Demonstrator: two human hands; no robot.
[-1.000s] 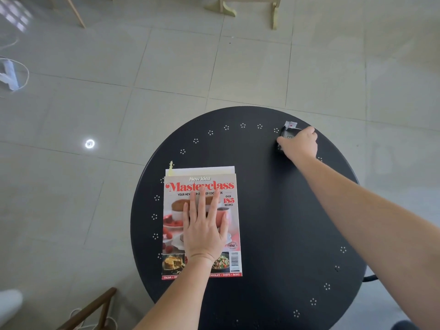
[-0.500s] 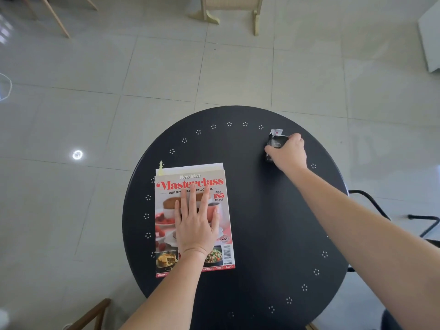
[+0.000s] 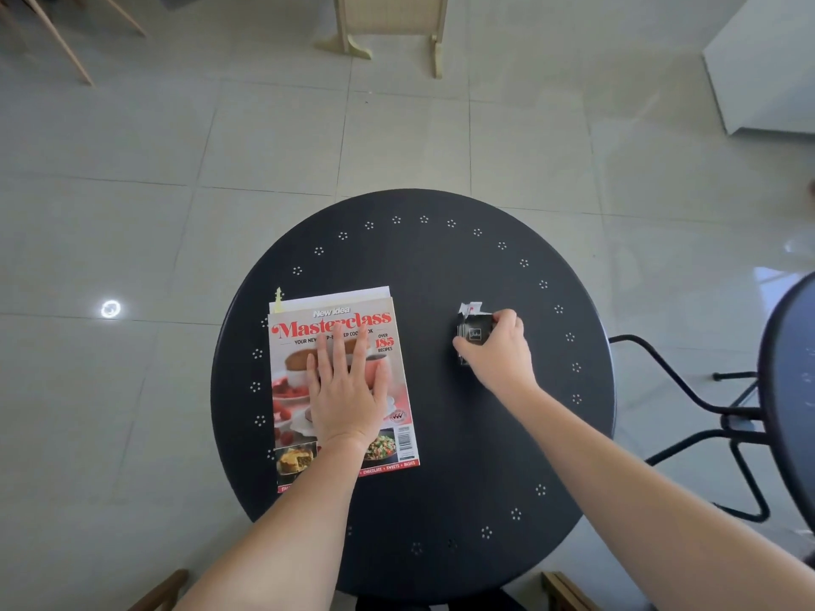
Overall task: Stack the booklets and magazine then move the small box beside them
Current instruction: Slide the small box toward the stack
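A red-titled "Masterclass" cooking magazine [image 3: 397, 399] lies on the left part of the round black table [image 3: 414, 266], on top of white booklets [image 3: 348, 294] whose far edges stick out beyond it. My left hand [image 3: 348, 390] rests flat on the cover, fingers spread. A small black box [image 3: 476, 330] with an opened white flap sits right of the stack, about one hand's width from the magazine. My right hand [image 3: 500, 355] grips the box from its near right side, thumb and fingers around it.
A second dark table [image 3: 789, 390] and black metal chair legs [image 3: 705, 403] stand close on the right. Wooden furniture legs [image 3: 353, 41] are on the tiled floor beyond. A wooden chair edge [image 3: 163, 588] shows at bottom left.
My right hand has carried the small box from the table's far right edge inward, toward the magazine. My left hand has stayed flat on the cover.
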